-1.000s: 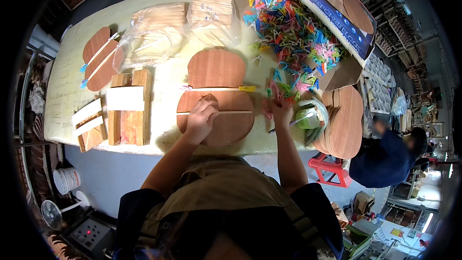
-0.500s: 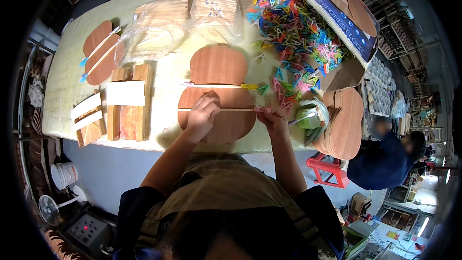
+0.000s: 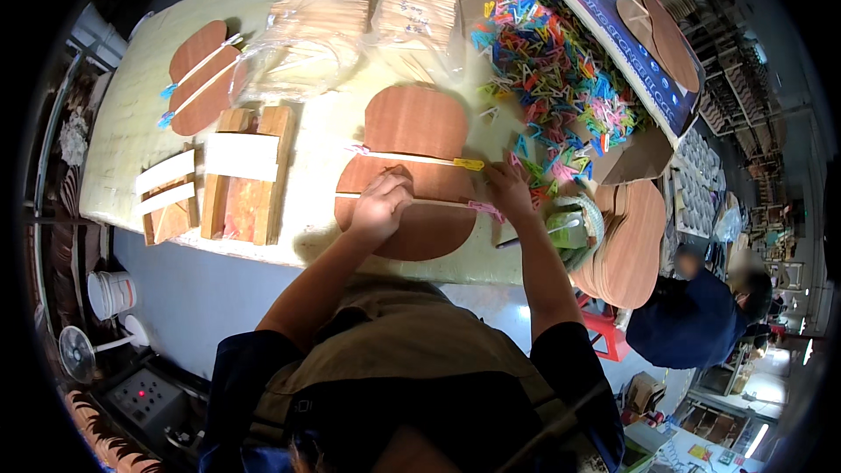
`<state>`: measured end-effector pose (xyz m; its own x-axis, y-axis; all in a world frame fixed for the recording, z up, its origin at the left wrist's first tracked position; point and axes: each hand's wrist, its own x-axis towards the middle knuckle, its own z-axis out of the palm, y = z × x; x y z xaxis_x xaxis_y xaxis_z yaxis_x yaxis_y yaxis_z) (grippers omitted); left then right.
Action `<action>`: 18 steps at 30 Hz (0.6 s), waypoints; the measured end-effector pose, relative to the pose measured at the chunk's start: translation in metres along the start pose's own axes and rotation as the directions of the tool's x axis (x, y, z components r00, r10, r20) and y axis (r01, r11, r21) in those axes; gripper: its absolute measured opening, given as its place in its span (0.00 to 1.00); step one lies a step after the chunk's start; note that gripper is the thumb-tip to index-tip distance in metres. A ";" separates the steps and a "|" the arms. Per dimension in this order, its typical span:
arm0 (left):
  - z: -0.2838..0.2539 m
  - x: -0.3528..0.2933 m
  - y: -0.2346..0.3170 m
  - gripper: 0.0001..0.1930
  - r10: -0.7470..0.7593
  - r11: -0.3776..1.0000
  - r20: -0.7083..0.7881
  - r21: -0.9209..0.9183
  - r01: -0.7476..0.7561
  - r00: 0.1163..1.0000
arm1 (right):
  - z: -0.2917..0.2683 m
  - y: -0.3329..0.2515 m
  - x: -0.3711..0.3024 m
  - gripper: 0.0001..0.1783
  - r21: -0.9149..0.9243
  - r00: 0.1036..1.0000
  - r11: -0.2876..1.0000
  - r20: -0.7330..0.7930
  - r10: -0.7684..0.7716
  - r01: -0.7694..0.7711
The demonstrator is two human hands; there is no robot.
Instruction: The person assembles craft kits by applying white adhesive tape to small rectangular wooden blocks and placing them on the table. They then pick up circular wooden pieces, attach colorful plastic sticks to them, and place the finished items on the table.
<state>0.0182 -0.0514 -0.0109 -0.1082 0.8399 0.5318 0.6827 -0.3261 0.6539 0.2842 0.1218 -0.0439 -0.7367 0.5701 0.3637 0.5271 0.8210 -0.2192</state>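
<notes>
A reddish-brown, guitar-shaped wooden plate (image 3: pixel 416 118) lies on the table before me, crossed by two pale strips. The upper wooden strip (image 3: pixel 412 158) has a pink clip (image 3: pixel 357 149) at its left end and a yellow clip (image 3: pixel 469 164) at its right. Across the wider part runs the lower wooden strip (image 3: pixel 442 203), with a pink clip (image 3: pixel 484 208) at its right end. My left hand (image 3: pixel 384 206) is closed over this strip's middle, pressing on the plate. Beside the plate, my right hand (image 3: pixel 510 191) has bent fingers among loose clips; what they pinch is hidden.
Colourful clips (image 3: pixel 561 79) spill from a cardboard box (image 3: pixel 644 158) at right. A stack of plates (image 3: pixel 635 245) and a green container (image 3: pixel 568 229) stand nearby. Wooden blocks (image 3: pixel 279 175), bagged strips (image 3: pixel 320 17) and another clipped plate (image 3: pixel 197 52) lie left. A person (image 3: pixel 688 315) is at right.
My right hand has let go of the pink clip at the lower strip's right end and moved up to the loose clips. My left hand stays on the plate. The view has shifted slightly.
</notes>
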 end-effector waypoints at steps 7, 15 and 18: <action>-0.006 0.001 0.000 0.04 0.042 0.999 -0.018 -0.021 -0.043 0.999 | -0.018 -0.055 0.111 0.17 0.633 0.874 0.651 0.086 0.479 -0.419; 0.002 -0.009 -0.011 0.05 0.087 0.995 -0.062 -0.034 -0.089 0.994 | 0.055 -0.211 0.188 0.10 0.748 0.749 0.131 0.661 -0.049 -0.651; 0.012 -0.016 -0.010 0.11 -0.316 0.878 0.058 -0.361 0.314 0.947 | 0.075 -0.237 0.196 0.08 0.632 0.644 0.405 0.755 -0.126 -0.661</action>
<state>0.0214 -0.0562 -0.0325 -0.2763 0.9234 0.2664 0.3043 -0.1788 0.9357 -0.0167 0.0412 0.0108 -0.8606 0.2863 -0.4213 0.4326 -0.0257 -0.9012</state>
